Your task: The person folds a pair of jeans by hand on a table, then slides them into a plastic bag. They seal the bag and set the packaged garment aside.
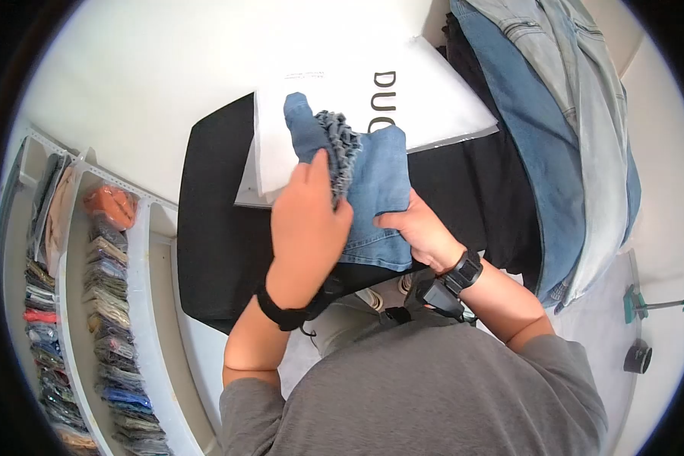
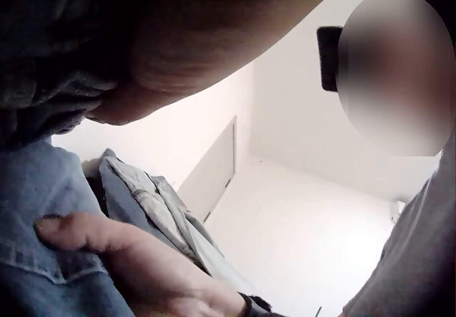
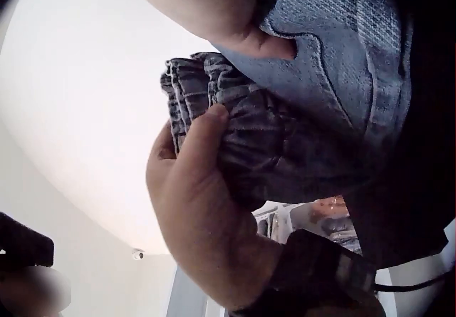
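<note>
A blue denim garment (image 1: 384, 171) is held folded over the black table, its ruffled, gathered band (image 1: 343, 152) bunched at the left. My left hand (image 1: 305, 228) grips this bunched side; in the right wrist view its thumb presses on the dark gathers (image 3: 249, 132). With the thumb on top and the other fingers hidden beneath, my right hand (image 1: 425, 232) holds the garment's lower right edge. The left wrist view shows the right thumb (image 2: 78, 231) lying across the denim beside a stitched seam.
Behind the garment, a white printed plastic bag (image 1: 433, 99) lies on the black table (image 1: 213, 228). Larger jeans and pale denim pieces (image 1: 577, 152) drape over the right side. At the left, shelves (image 1: 72, 251) hold several stacks of bagged folded clothes (image 1: 114, 334).
</note>
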`<move>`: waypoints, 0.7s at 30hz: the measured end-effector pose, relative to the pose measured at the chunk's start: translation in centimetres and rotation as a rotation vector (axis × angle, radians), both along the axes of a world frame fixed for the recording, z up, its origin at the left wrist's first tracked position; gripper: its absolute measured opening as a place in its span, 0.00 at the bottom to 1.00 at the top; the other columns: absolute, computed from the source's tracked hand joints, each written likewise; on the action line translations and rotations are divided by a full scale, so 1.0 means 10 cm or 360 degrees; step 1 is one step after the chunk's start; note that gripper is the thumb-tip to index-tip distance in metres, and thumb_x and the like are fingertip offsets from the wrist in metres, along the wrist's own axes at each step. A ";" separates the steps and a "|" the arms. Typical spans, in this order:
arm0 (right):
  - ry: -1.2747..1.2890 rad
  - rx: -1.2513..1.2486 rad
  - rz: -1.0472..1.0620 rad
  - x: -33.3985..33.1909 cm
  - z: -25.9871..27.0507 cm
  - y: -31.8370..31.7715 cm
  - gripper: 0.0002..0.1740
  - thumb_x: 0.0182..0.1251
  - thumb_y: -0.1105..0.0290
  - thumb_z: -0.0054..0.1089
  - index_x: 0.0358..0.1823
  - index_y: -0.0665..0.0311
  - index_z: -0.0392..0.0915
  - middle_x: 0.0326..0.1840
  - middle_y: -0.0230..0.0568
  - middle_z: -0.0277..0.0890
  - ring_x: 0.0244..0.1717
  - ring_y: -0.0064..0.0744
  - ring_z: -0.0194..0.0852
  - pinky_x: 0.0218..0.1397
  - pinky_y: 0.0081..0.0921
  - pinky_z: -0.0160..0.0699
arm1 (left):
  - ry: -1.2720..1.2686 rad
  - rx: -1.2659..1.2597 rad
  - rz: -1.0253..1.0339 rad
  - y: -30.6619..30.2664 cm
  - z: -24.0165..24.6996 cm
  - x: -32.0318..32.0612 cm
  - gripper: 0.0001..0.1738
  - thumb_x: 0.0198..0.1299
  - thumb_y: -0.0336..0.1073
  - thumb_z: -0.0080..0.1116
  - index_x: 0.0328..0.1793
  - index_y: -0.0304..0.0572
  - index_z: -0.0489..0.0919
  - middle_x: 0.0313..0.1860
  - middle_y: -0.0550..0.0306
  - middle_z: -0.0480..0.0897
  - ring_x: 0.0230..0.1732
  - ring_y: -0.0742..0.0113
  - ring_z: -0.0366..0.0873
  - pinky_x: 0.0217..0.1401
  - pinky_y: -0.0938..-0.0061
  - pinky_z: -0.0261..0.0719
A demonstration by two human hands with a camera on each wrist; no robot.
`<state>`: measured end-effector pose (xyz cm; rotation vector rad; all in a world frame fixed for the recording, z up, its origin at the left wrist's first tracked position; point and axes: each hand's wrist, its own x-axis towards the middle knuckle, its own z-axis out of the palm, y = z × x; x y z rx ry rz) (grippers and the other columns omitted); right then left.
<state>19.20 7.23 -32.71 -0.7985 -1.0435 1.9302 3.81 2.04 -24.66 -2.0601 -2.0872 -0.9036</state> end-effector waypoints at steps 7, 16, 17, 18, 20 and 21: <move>0.0100 -0.0086 -0.0032 0.09 -0.12 -0.13 0.32 0.54 0.85 0.52 0.65 0.68 0.63 0.60 0.43 0.71 0.57 0.33 0.72 0.62 0.30 0.69 | 0.0408 0.0121 -0.0312 -0.11 -0.44 0.46 0.33 0.44 0.27 0.59 0.61 0.26 0.71 0.35 0.49 0.71 0.32 0.52 0.74 0.34 0.61 0.72; 0.0714 -0.0601 0.0236 0.35 -0.28 -0.03 0.23 0.70 0.57 0.52 0.57 0.66 0.71 0.53 0.40 0.76 0.56 0.33 0.71 0.64 0.36 0.67 | 0.0314 0.0020 -0.0784 -0.26 -0.51 0.41 0.36 0.43 0.34 0.62 0.63 0.33 0.71 0.53 0.44 0.74 0.51 0.49 0.73 0.54 0.54 0.70; 0.0524 -0.0546 0.0270 0.38 -0.34 0.01 0.23 0.69 0.58 0.54 0.59 0.66 0.70 0.55 0.41 0.75 0.56 0.33 0.72 0.62 0.34 0.69 | 0.0315 0.0014 -0.0771 -0.30 -0.52 0.40 0.36 0.43 0.34 0.62 0.63 0.33 0.71 0.53 0.44 0.74 0.51 0.49 0.73 0.54 0.54 0.70; 0.0335 -0.0491 0.0303 0.37 -0.33 0.03 0.24 0.68 0.60 0.56 0.60 0.66 0.68 0.56 0.42 0.73 0.56 0.33 0.72 0.61 0.33 0.71 | 0.0249 -0.0025 -0.0857 -0.33 -0.56 0.38 0.36 0.43 0.34 0.62 0.63 0.32 0.71 0.58 0.41 0.71 0.57 0.45 0.70 0.58 0.50 0.67; 0.0303 -0.0483 0.0235 0.29 -0.29 0.02 0.25 0.67 0.62 0.58 0.61 0.67 0.67 0.57 0.42 0.73 0.56 0.31 0.72 0.60 0.31 0.72 | 0.0164 -0.0191 -0.1006 -0.41 -0.70 0.37 0.37 0.43 0.32 0.60 0.65 0.30 0.69 0.69 0.36 0.64 0.68 0.33 0.60 0.65 0.39 0.60; 0.0274 -0.0457 0.0154 0.25 -0.22 0.00 0.26 0.66 0.64 0.60 0.61 0.67 0.66 0.57 0.42 0.72 0.56 0.30 0.72 0.58 0.29 0.73 | 0.0163 -0.0194 -0.1000 -0.45 -0.75 0.37 0.37 0.43 0.32 0.60 0.65 0.30 0.69 0.69 0.36 0.64 0.68 0.33 0.60 0.65 0.39 0.60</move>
